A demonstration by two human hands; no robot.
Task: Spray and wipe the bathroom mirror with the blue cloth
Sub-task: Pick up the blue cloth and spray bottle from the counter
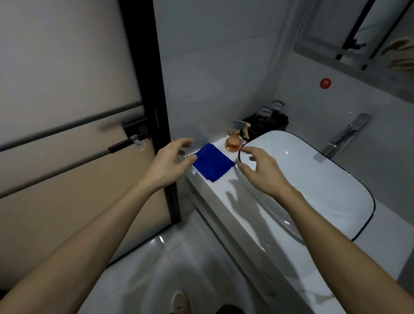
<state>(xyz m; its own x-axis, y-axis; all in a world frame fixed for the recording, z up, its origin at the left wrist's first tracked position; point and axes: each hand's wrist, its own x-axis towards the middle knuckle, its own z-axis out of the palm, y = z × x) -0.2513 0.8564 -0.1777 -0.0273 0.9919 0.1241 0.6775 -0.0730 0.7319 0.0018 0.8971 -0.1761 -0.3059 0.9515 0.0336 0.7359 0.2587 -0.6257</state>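
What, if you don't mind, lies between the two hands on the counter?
In the head view, the folded blue cloth lies on the counter between the left hand and the right hand; neither grips it.

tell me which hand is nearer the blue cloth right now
Left. The left hand has its fingertips at the blue cloth's left edge, though contact is unclear. The right hand hovers over the basin rim, just right of the cloth.

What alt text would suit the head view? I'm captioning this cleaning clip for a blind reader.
Two bare hands, left hand and right hand, reach with loosely spread fingers toward a folded blue cloth lying on a white counter. An orange spray bottle stands just behind the cloth, beside a white basin; the mirror is at upper right.
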